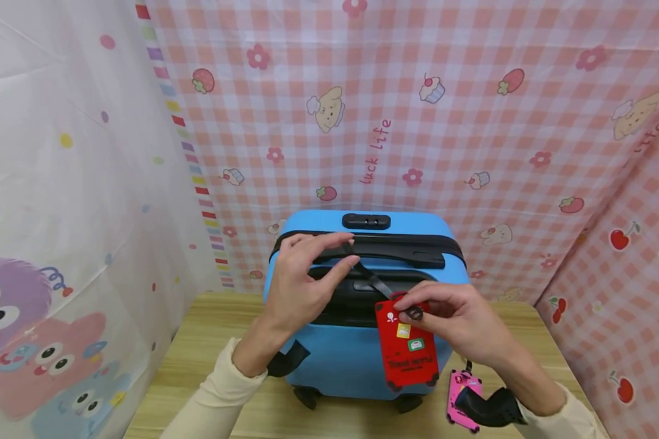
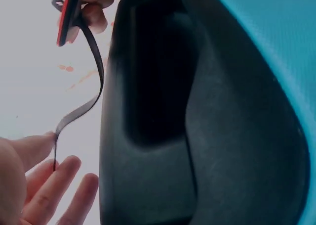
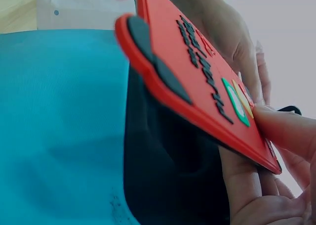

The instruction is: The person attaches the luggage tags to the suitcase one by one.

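Note:
A red luggage tag point(image 1: 409, 366) hangs in front of the blue suitcase point(image 1: 340, 363), its printed face toward the head camera. My right hand point(image 1: 467, 320) pinches the tag near its top edge, with the thumb on the printed side in the right wrist view. From the tag a black strap point(image 1: 374, 280) runs up to my left hand point(image 1: 304, 280). That hand holds the strap's free end between thumb and fingers, close by the suitcase's black carry handle point(image 1: 403, 255). In the left wrist view the strap point(image 2: 98, 67) bows between both hands.
A pink luggage tag point(image 1: 461, 390) lies on the wooden table point(image 1: 205, 366), right of the suitcase. The suitcase stands upright with a combination lock point(image 1: 365, 221) at the top and black wheels point(image 1: 307, 397) below. Patterned cloths point(image 1: 456, 134) hang behind and at both sides.

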A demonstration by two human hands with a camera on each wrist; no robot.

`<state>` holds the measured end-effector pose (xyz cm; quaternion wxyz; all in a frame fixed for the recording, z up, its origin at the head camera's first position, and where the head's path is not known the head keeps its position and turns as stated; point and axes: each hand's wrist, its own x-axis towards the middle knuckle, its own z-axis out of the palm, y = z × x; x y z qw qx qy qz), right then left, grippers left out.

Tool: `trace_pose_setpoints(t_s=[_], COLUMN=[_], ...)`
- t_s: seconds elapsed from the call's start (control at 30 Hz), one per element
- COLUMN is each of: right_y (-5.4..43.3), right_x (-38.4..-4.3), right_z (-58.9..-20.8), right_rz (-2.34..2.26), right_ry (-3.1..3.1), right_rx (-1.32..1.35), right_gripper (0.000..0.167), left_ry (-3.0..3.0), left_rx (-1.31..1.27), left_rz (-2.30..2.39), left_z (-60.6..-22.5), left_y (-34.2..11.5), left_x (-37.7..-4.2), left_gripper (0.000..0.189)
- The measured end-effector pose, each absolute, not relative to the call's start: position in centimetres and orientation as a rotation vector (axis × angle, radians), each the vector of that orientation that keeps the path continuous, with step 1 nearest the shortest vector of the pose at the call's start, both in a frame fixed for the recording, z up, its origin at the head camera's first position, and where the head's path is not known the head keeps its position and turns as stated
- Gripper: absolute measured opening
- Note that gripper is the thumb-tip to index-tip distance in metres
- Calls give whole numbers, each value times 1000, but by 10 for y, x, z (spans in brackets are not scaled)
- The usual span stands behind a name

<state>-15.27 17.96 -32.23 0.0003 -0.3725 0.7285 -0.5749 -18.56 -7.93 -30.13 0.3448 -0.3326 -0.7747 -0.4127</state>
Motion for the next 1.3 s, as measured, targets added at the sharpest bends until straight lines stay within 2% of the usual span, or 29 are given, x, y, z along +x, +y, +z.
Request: trace_pose_setpoints(t_s=[0.33,0.6,0.67,0.77,0.93,1.3], right_y=[176,170,167,165,164,159], right_x=[-150,-145,-144,-141,-138,-137], right_z=[-322,-320,-319,-317,-315,-315], right_rz=[-1773,-1790,-1802,-1818,-1822,-1870], right_ry=[2202,2112,2116,2195,2354,2310], right_rx=[-1284,-1586,-1628,-1560,-1370,-1403], right_gripper=[34,50,49,43,36,35], left_ry=[-2214,-2298,-2284,-2226,-2147,-2206], left_rx=[-888,-996,-998,-960,-847,-897], left_rz=[-980,-928,-921,-848,-676,-857], left_z=[-299,-303,-305,-307,-309,-306], left_y=[-83,-86,-87,-87,-87,-87], left_x=[-189,-192,-193,-194,-192,-185], left_gripper=[31,27,28,26,12,11])
